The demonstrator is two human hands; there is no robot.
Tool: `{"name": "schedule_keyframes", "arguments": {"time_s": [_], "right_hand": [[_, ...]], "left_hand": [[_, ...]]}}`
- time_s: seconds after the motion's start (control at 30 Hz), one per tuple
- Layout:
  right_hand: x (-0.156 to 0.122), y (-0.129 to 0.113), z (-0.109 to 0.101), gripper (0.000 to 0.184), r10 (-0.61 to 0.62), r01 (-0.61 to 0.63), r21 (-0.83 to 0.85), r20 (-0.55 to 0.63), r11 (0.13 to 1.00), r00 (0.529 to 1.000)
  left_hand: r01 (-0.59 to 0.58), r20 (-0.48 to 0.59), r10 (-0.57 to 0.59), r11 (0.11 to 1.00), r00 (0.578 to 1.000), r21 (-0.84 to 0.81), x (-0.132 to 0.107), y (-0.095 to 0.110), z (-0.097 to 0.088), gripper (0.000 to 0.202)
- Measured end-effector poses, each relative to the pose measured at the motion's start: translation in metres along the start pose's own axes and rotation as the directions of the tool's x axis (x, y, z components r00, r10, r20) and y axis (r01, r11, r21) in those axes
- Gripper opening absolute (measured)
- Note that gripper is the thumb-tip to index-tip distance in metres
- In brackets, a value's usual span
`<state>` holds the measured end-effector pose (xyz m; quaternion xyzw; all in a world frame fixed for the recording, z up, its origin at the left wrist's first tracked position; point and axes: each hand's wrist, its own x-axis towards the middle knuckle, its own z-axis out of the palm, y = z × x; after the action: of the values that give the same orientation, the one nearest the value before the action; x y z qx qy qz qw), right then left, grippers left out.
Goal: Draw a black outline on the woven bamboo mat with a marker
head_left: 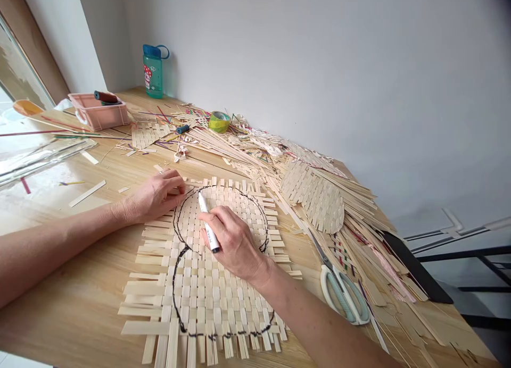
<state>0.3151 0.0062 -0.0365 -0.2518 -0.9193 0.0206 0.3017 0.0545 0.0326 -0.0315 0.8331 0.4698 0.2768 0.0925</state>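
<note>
A mat woven from pale flat strips lies on the table, its loose strip ends sticking out all round. Black marker lines on it trace a rounded shape at the far part and a larger outline at the near part. My right hand rests over the mat's middle, closed around a white marker. The marker's far end is close to the upper black line; its black end is near my fingers. My left hand has its fingers curled down on the mat's far left edge, with the fingertips partly hidden.
Scissors lie to the right, beside a smaller woven piece. Piled strips and scraps run along the wall with a roll of tape. A pink basket and a teal bottle stand at the back left.
</note>
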Motion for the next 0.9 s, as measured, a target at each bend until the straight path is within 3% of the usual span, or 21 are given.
{"name": "schedule_keyframes", "arguments": {"time_s": [0.6,0.77,0.9], "right_hand": [[-0.001,0.001,-0.001,0.022,0.066,-0.065,0.046,-0.01,0.997,0.998],[0.0,0.002,-0.003,0.017,0.182,-0.165,0.212,-0.066,0.963,0.981],[0.004,0.002,-0.009,0.015,0.334,-0.284,0.406,-0.054,0.868,0.941]], "left_hand": [[-0.044,-0.017,0.044,0.999,0.999,0.007,-0.001,0.0,0.001,0.019],[-0.035,-0.015,0.036,0.999,0.999,0.011,-0.001,0.0,0.001,0.021],[-0.032,-0.017,0.032,0.999,0.999,0.015,0.0,0.0,0.001,0.023]]}}
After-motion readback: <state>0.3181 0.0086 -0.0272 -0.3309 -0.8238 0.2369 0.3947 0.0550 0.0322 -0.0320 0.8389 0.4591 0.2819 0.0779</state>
